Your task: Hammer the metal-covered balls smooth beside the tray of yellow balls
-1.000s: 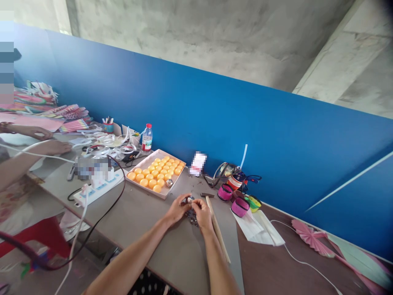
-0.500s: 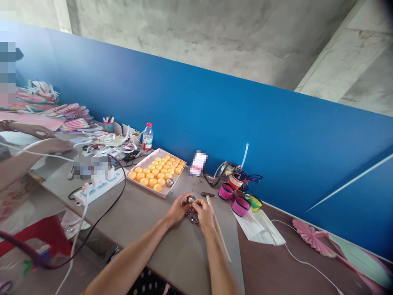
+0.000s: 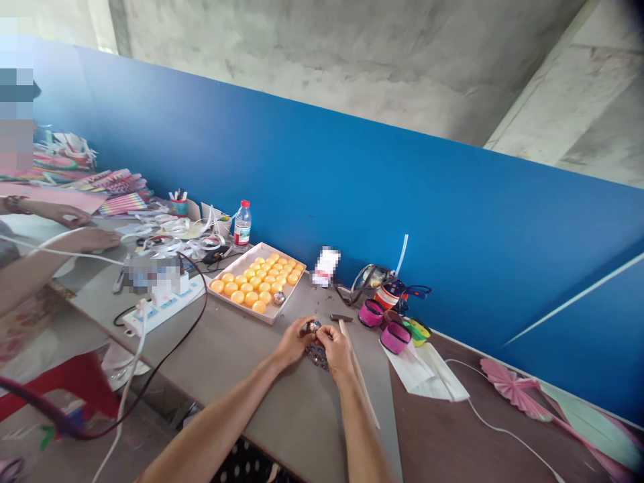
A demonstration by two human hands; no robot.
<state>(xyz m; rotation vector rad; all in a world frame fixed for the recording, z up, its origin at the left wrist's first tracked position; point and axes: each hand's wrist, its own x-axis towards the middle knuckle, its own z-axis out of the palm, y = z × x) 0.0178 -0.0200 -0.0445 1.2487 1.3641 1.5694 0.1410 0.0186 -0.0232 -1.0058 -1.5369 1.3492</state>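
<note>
My left hand point(image 3: 293, 343) is closed around a small shiny silver ball point(image 3: 314, 327) above the grey table. At the ball's near right side, the thumb and fingers of my right hand point(image 3: 335, 345) are pinched together. Whatever they grip is too small or hidden to make out. Beneath both hands lies a pile of small shiny dark pieces point(image 3: 318, 357), partly covered by the fingers. Just right of my right hand, a hammer point(image 3: 358, 376) with a wooden handle rests on the table.
A shallow tray point(image 3: 286, 312) holds several orange balls point(image 3: 237, 296) and one silver ball point(image 3: 279, 298). Left are a power strip point(image 3: 166, 308), cables and a co-worker's hands point(image 3: 95, 238). A bottle point(image 3: 242, 225) stands behind; pink tape rolls point(image 3: 395, 337) and white paper point(image 3: 427, 376) lie right.
My hands stay in nearly the same place with the silver ball between them. Only slight finger movement shows, and the view has shifted a little.
</note>
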